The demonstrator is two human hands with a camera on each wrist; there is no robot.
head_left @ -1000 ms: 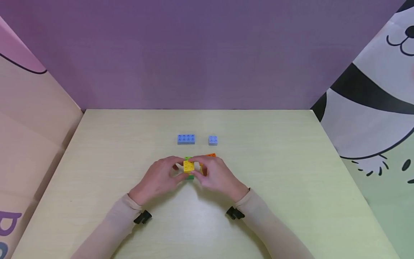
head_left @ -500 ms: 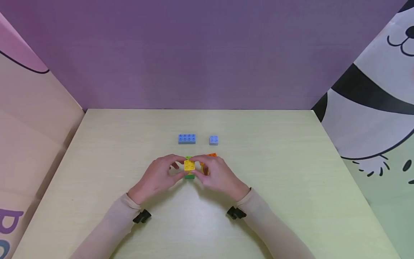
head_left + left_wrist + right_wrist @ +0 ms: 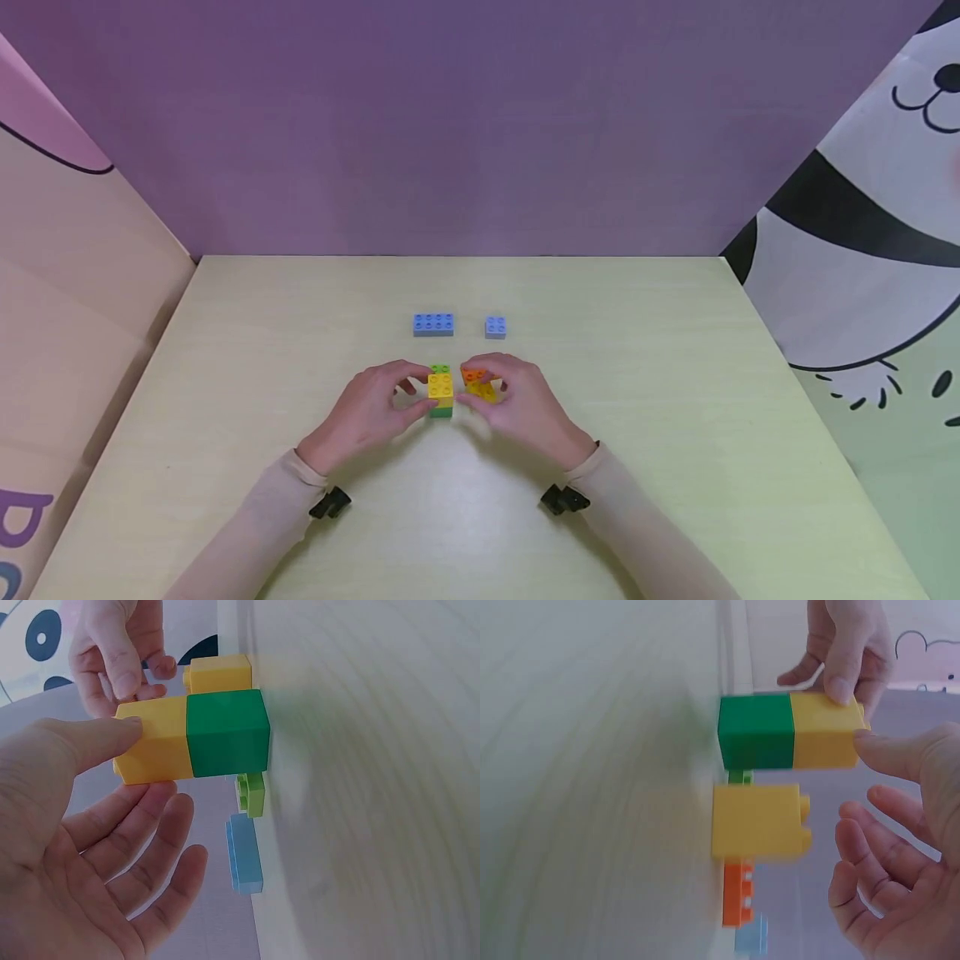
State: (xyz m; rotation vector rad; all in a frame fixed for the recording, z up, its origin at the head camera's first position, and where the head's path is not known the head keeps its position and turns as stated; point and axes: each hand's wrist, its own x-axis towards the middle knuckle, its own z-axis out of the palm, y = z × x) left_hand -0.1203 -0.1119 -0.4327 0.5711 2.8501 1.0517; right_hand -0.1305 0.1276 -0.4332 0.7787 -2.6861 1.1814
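At far left, the left sleeve carried a black wrist unit. Ahead of it, the left hand pinched the upper yellow brick, thumb on the near face and fingertips on the far face. The remaining fingers were spread loosely below, as the left wrist view showed. This yellow brick was seated on a dark green brick, forming an upright stack on the table, between the two hands.

A long blue brick lay beyond the stack, with two rows of four studs facing up. A light green brick was positioned just behind the stack, partly hidden by it.

To the right were an orange brick and a second yellow brick, the latter nearer the person. A small blue brick lay farther back.

The right hand held nothing; its thumb and index finger were parted, above the orange brick and second yellow brick.
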